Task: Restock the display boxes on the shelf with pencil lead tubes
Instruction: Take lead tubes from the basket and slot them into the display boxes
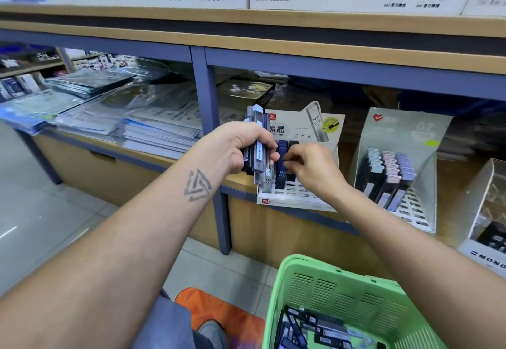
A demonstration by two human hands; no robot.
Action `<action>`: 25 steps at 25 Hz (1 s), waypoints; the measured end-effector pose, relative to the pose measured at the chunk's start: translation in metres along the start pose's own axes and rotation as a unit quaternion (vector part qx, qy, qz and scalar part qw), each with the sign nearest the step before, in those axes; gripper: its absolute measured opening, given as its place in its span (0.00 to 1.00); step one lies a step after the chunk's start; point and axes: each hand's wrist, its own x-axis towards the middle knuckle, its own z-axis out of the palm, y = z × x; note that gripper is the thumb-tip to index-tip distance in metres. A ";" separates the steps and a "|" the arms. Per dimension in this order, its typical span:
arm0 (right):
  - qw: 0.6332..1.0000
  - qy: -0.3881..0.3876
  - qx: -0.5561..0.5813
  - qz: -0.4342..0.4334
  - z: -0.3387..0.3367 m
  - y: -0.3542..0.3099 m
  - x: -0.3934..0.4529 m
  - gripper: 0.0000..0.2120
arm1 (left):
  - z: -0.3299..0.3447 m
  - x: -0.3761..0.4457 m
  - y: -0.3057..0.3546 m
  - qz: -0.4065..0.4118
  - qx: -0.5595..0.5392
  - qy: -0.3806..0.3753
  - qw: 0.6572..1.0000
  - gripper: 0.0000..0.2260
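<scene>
While I watch from far away, the long wooden shelf (246, 181) fills the view, flat and smooth. At five o'clock sits the green basket (342, 288), hard plastic with slits, holding more lead tubes (309, 326). At the middle stands the card display box (298, 200) with its small slots. My left hand (235, 148) grips a fat bunch of tubes (258, 140). My right hand (312, 166) pinches one blue tube (282, 165) over a slot. The tubes look thin and slick, so I think the bunch could slip and spill.
</scene>
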 end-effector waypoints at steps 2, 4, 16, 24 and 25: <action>0.997 -0.001 -0.068 -0.025 0.002 0.000 0.000 0.08 | 0.002 0.001 0.000 -0.001 -0.004 -0.003 1.000 0.04; 0.994 -0.006 -0.102 -0.028 0.002 -0.001 -0.002 0.10 | 0.002 0.003 -0.001 0.000 -0.008 -0.004 1.000 0.04; 0.895 -0.042 0.414 0.162 -0.068 -0.003 -0.040 0.08 | 0.038 -0.001 -0.019 -0.021 -0.002 -0.180 0.983 0.07; 0.853 -0.040 0.463 0.236 -0.083 0.015 -0.052 0.05 | 0.068 -0.002 -0.029 -0.023 -0.020 -0.181 0.983 0.11; 0.846 -0.037 0.474 0.240 -0.086 0.016 -0.054 0.05 | 0.069 -0.003 -0.029 -0.021 -0.023 -0.178 0.984 0.12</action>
